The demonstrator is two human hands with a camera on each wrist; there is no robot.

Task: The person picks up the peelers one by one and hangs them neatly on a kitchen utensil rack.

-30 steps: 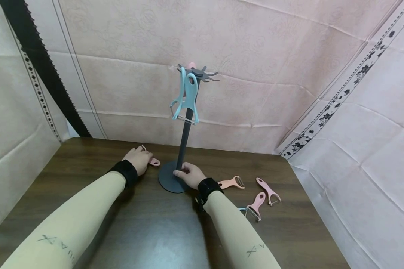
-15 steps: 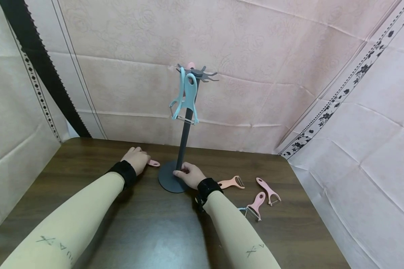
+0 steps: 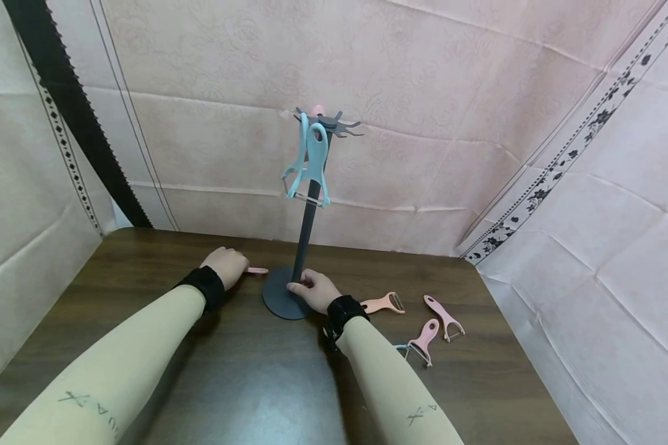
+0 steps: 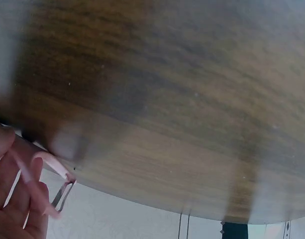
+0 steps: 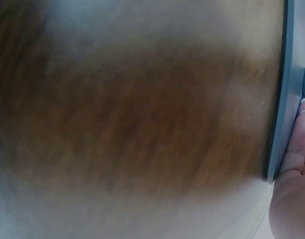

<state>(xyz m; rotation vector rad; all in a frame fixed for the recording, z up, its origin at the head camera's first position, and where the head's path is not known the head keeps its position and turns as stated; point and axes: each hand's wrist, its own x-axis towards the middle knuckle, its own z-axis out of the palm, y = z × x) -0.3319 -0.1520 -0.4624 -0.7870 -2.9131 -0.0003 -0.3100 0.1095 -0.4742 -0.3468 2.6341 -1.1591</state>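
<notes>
My left hand (image 3: 227, 266) grips a pink peeler (image 3: 258, 270) near the table's back left; its handle end sticks out to the right, seen edge-on. In the left wrist view the peeler's forked head and metal blade (image 4: 63, 195) show past the fingers (image 4: 15, 199). The right hand (image 3: 315, 290) holds the foot of the dark grey stand's pole (image 3: 306, 228), low over its round base (image 3: 281, 303). Two light blue peelers (image 3: 316, 157) hang from the prongs at the stand's top, with a pink handle (image 3: 318, 110) behind them.
Right of the stand lie an orange peeler (image 3: 384, 303), two pink peelers (image 3: 444, 315) and a light blue one (image 3: 401, 347), partly hidden by the right forearm. Bare prongs (image 3: 347, 128) point right on the stand. Pale cloth (image 3: 401, 154) hangs behind the brown table (image 3: 245, 377).
The left hand has turned the pink peeler, so its handle now shows edge-on and its head, visible beyond the fingers before, is hidden in the head view. The right hand stays put.
</notes>
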